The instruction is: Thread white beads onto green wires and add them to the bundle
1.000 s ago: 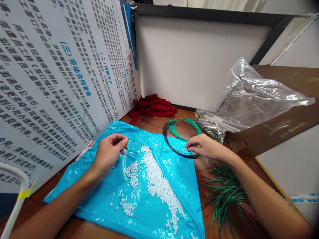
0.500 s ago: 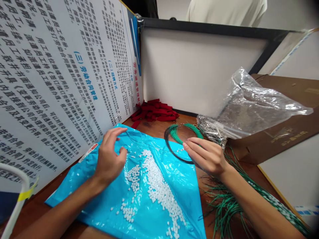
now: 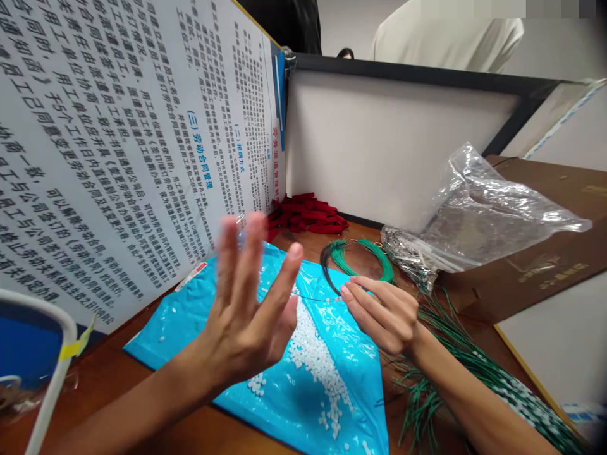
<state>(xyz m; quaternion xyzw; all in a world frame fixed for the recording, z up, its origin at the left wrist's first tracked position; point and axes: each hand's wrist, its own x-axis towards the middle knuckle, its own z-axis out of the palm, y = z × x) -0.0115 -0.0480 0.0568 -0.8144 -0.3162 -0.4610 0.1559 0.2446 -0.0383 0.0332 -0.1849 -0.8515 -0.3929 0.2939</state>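
My left hand point(image 3: 251, 316) is raised over the blue plastic bag point(image 3: 184, 328), fingers spread and partly blurred, with nothing visible in its grip. My right hand point(image 3: 382, 313) is closed in a pinch on a thin dark cord point(image 3: 308, 298), which stretches leftward until it passes behind my left hand. A few white beads point(image 3: 328, 301) sit on the cord close to the right fingertips. Below, a long pile of loose white beads point(image 3: 315, 354) lies on the bag, and my left hand hides part of it.
Behind my right hand lie coiled green cords point(image 3: 379, 256) and a black cord coil point(image 3: 327, 268). Green strands with white beads point(image 3: 512, 385) run along the right. Red strips point(image 3: 308, 215), a clear plastic bag point(image 3: 502, 208) and a brown box point(image 3: 531, 272) stand farther back, before a white panel point(image 3: 398, 139).
My left hand has lifted from the far left of the bag, moved right and spread its fingers. My right hand keeps its pinch on the cord. The whole view has shifted slightly.
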